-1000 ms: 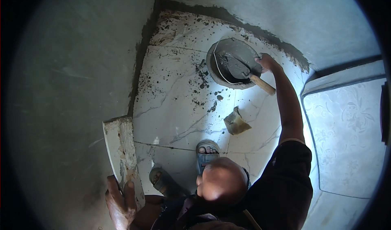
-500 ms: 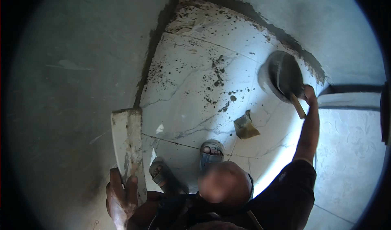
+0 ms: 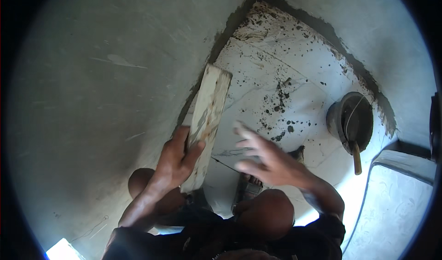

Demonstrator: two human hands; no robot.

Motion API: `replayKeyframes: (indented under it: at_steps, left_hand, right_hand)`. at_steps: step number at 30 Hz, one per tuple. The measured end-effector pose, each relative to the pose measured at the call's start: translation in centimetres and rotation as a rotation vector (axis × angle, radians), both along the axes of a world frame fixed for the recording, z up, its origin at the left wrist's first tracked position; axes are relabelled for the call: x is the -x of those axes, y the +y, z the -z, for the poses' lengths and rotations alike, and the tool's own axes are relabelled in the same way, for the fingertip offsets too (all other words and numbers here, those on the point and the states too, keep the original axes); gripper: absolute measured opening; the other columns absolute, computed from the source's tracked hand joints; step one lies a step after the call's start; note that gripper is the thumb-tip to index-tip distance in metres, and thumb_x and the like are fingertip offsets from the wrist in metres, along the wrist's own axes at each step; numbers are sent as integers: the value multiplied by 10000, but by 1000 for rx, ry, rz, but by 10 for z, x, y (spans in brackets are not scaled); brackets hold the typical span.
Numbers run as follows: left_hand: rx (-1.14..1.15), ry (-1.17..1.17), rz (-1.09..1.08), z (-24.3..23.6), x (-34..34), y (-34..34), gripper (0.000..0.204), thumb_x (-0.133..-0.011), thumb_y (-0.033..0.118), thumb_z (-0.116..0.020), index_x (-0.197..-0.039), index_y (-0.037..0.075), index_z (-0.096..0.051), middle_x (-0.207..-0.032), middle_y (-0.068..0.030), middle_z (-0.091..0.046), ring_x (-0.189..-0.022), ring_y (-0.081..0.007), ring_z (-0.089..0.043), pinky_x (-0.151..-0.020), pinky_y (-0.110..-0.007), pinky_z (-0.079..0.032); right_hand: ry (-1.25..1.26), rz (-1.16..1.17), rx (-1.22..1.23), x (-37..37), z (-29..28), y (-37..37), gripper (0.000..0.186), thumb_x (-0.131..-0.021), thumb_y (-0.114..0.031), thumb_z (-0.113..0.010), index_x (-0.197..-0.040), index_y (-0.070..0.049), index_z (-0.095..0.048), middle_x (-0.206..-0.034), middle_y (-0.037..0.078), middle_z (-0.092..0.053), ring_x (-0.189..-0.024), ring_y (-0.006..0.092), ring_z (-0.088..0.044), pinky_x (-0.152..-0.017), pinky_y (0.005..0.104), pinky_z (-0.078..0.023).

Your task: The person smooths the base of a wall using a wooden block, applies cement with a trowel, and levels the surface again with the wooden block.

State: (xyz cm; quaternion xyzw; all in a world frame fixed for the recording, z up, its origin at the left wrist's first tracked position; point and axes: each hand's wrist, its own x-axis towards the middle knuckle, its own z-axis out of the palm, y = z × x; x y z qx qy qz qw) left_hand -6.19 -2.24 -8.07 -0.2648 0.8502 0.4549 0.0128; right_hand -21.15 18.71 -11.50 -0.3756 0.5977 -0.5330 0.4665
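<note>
A flat wooden board (image 3: 209, 106), pale and smeared with mortar, tilts up along the left wall. My left hand (image 3: 175, 161) grips its near part, thumb on the face towards me and fingers round the far edge. Fingers spread and slightly blurred, my right hand (image 3: 269, 161) is in the air to the right of the board and holds nothing. Farther right a dark bucket (image 3: 336, 124) stands on the tiles, with a tool's wooden handle (image 3: 357, 158) sticking out over its rim. My right hand and forearm partly hide a small dark-edged piece (image 3: 299, 154) on the floor.
White marbled floor tiles (image 3: 248, 94) carry scattered dark mortar crumbs (image 3: 280, 99). Damp grey mortar (image 3: 317, 25) lines the foot of the walls. At the right lies a pale patterned padded slab (image 3: 400, 205), like a mattress. My knees and sandalled feet are below the hands.
My right hand has let go of the bucket, now standing on the floor, and come left towards the board. My left hand has brought the board rightward and up. The view has shifted.
</note>
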Motion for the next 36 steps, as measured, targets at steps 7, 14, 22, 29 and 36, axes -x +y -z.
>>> replayKeyframes:
  at_steps: [7, 14, 22, 29, 36]
  left_hand:
    - [-502, -78, -70, 10, 44, -5, 909, -945, 725, -238, -1460, -11, -369, -1251, -186, -539, -1123, -220, -534, -998, -349, -416]
    - [-285, -11, 406, -33, 82, 43, 788, -972, 621, -390, -1479, 21, -324, -1459, -224, -406, -1303, -362, -474, -1093, -454, -385]
    - [186, 153, 761, -144, 92, 78, 637, -954, 445, -564, -1447, 79, -395, -1426, -197, -449, -1191, -374, -572, -942, -456, -526]
    - [211, 246, 726, -156, 109, 41, 621, -883, 326, -696, -1408, 75, -480, -1340, -132, -548, -1076, -278, -632, -918, -378, -535]
    - [296, 260, 781, -170, 113, -3, 633, -864, 399, -698, -1374, 73, -513, -1282, -88, -578, -1096, -193, -623, -897, -331, -548]
  right_hand:
    - [-507, 106, 4, 10, 37, -81, 536, -983, -251, -576, -1402, -30, -328, -1203, 205, -551, -1012, 280, -641, -834, 369, -572]
    - [-397, 594, -92, 107, 115, -108, 450, -930, -114, -594, -1333, -15, -420, -1093, 142, -617, -955, 221, -634, -787, 354, -537]
    - [-49, 945, -179, 108, 199, -218, 688, -866, -192, -649, -1430, 14, -313, -1242, 220, -579, -1098, 335, -591, -937, 391, -473]
    - [1, 1060, -36, 2, 173, -273, 751, -906, -153, -589, -1493, 54, -169, -1461, 248, -357, -1324, 342, -414, -1095, 396, -339]
    - [-314, 1130, -83, 48, 167, -268, 642, -882, -62, -503, -1467, 61, -269, -1271, 236, -536, -1122, 323, -535, -956, 365, -425]
